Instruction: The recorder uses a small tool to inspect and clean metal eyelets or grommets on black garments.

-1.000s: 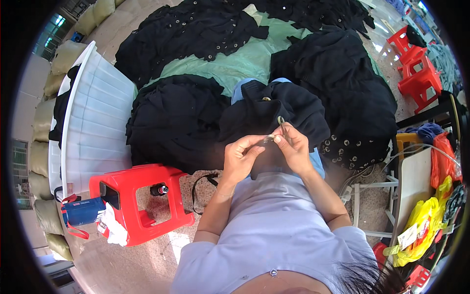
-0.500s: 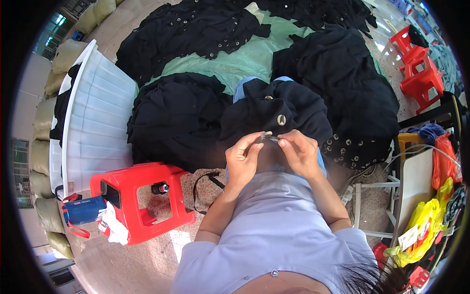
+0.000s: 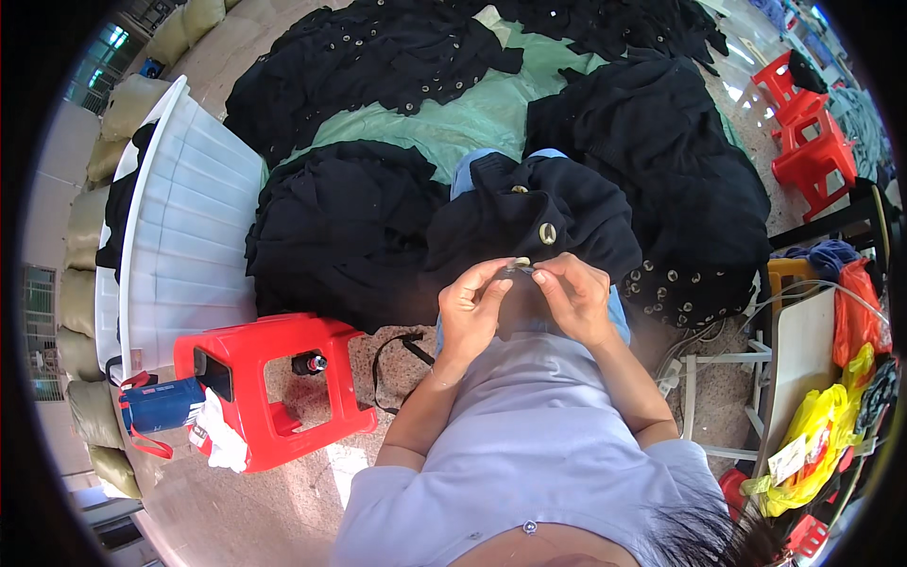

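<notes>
A black knitted garment lies across my lap, with large pale, dark-centred buttons along it. At its near edge, the fingertips of my left hand are pinched on the cloth beside another button. Close by on the right, the thumb and forefinger of my right hand are pressed together on a small, shiny sliver; its kind is too small to tell. Both hands meet in front of my waist, and their fingertips nearly touch.
Heaps of black garments lie around my knees, some on a green sheet. At left are a white plastic tub and a red stool holding a blue box. Yellow bags and red stools are at right.
The button at my fingertips has tilted slightly and shifted a little to the right. My left hand has moved slightly right; both hands keep their pinch.
</notes>
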Motion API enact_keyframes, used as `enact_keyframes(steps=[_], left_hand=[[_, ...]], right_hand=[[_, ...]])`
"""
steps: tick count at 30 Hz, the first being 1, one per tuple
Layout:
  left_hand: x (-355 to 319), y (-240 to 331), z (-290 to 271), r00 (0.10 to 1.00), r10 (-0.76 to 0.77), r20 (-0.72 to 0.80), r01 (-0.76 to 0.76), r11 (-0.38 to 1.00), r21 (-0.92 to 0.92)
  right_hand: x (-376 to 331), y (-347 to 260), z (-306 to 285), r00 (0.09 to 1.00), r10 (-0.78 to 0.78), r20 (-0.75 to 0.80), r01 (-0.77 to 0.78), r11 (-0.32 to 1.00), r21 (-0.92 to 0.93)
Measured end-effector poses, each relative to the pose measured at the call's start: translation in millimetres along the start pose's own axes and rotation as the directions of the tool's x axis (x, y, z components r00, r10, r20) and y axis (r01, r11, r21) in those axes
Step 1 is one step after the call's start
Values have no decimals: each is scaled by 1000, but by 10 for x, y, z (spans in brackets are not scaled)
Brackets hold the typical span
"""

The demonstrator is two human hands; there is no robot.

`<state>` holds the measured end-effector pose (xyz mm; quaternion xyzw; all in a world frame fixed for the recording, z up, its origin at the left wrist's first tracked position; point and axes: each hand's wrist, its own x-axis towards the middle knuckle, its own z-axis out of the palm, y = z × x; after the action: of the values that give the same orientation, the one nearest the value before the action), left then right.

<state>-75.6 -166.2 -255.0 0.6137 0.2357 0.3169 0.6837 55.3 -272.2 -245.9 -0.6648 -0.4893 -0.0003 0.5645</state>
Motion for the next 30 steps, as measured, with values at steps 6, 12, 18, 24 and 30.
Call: enact_keyframes(steps=[6,12,18,24,30], left_hand=[[8,-13,-6,999,-5,-32,5,1000,7],[10,-33,7,994,92,-50,-89,994,64],[8,12,17,994,108,-33,-104,990,94],[10,-10,7,992,125,-29,-121,985,121],[18,-41,0,987,157,-32,-150,974,171]], right_hand=[[3,-19,-3,998,41,-48,-39,999,35],[2,2,-29,1000,-19,9,19,999,-51],[16,-13,-18,998,-66,-1,66,997,-50],[15,-44,-10,998,-59,-1,58,994,-89],[15,-70,6,998,-56,-1,56,992,-111]])
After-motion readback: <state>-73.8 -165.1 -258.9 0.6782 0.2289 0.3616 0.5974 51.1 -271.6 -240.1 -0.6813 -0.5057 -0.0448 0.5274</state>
